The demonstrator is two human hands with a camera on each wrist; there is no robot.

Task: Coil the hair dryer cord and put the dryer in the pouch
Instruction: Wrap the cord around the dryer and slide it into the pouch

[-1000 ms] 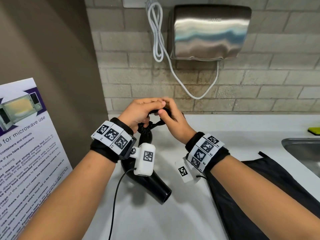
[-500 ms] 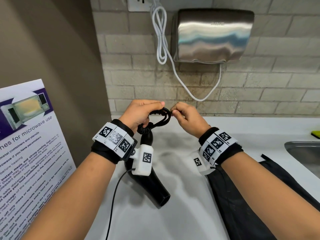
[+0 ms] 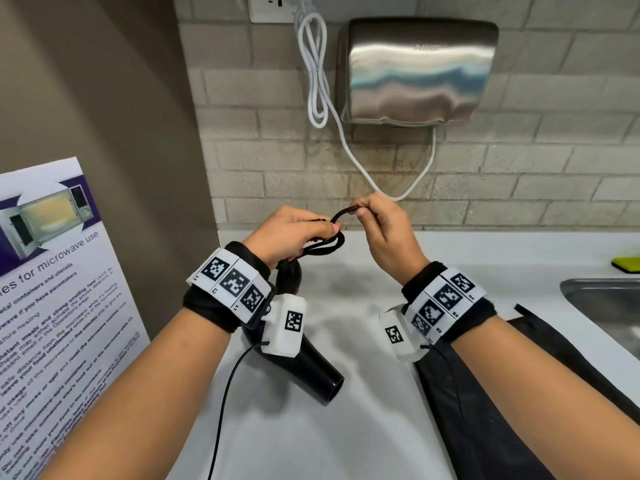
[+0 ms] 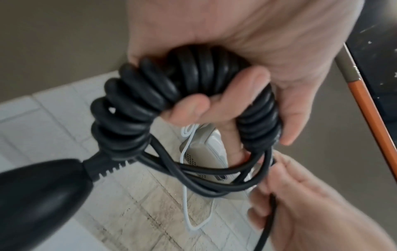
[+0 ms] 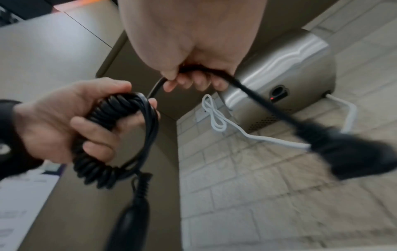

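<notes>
A black hair dryer (image 3: pixel 313 370) hangs nozzle-down over the white counter, dangling from its cord. My left hand (image 3: pixel 291 233) grips the coiled, springy part of the black cord (image 4: pixel 133 101) together with a few loops of the straight part (image 4: pixel 206 180). My right hand (image 3: pixel 382 230) pinches the free end of the cord (image 5: pixel 199 70) just right of the left hand and holds it up. The blurred black plug (image 5: pixel 354 156) hangs from that end in the right wrist view. The black pouch (image 3: pixel 491 410) lies flat on the counter under my right forearm.
A steel hand dryer (image 3: pixel 419 69) with a white cable (image 3: pixel 317 74) is mounted on the brick wall ahead. A microwave poster (image 3: pixel 52 306) stands at the left. A steel sink (image 3: pixel 606 303) and a yellow-green sponge (image 3: pixel 627 263) are at the right.
My hands have parted: the right one has pulled the cord's free end up and to the right, away from the left hand's bundle. The dryer still hangs below the left hand.
</notes>
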